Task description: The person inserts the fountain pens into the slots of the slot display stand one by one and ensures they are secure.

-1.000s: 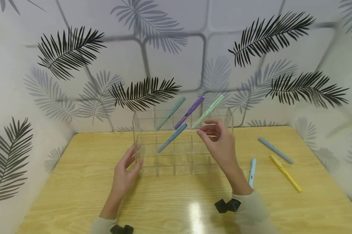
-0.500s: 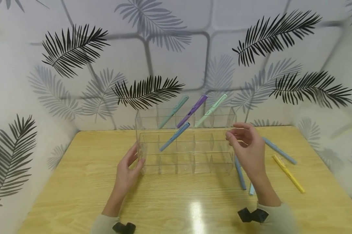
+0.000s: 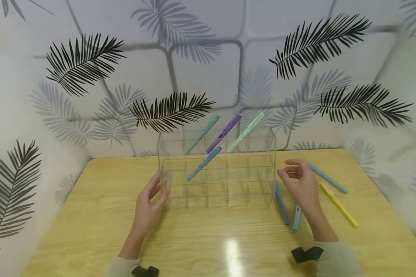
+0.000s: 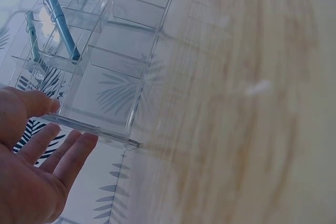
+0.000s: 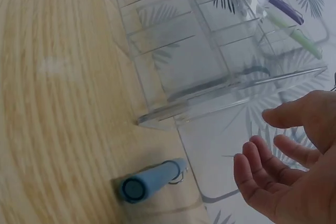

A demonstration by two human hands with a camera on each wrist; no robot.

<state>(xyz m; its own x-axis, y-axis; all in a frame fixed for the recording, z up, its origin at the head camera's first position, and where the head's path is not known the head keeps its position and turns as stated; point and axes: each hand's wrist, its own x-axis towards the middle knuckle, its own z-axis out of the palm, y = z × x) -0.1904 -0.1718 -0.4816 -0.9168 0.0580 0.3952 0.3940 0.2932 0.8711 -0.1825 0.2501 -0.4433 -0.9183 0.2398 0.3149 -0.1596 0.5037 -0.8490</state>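
Note:
A clear acrylic pen rack (image 3: 216, 168) with tiers of small compartments stands on the table. My left hand (image 3: 149, 206) grips its left side panel, thumb on one side and fingers on the other in the left wrist view. A teal pen (image 3: 202, 134), a purple pen (image 3: 224, 133) and a mint pen (image 3: 246, 132) lean in the top tier. One tier lower rests a blue pen (image 3: 203, 163). My right hand (image 3: 300, 186) hovers beside the rack's right side, fingers loosely bent and holding nothing. Below it lie a darker blue pen (image 3: 282, 204) and a light blue pen (image 3: 297, 218), partly covered.
Farther right on the wooden table (image 3: 228, 238) lie a grey-blue pen (image 3: 329, 178) and a yellow pen (image 3: 338, 204). A wall (image 3: 208, 77) with a leaf pattern rises behind the table's back edge. In the right wrist view, a blue pen (image 5: 152, 180) points its end towards the camera.
My right hand has moved right and down, from in front of the rack's mint pen to beyond its right side. My left hand stays on the left panel. The racked pens have not moved.

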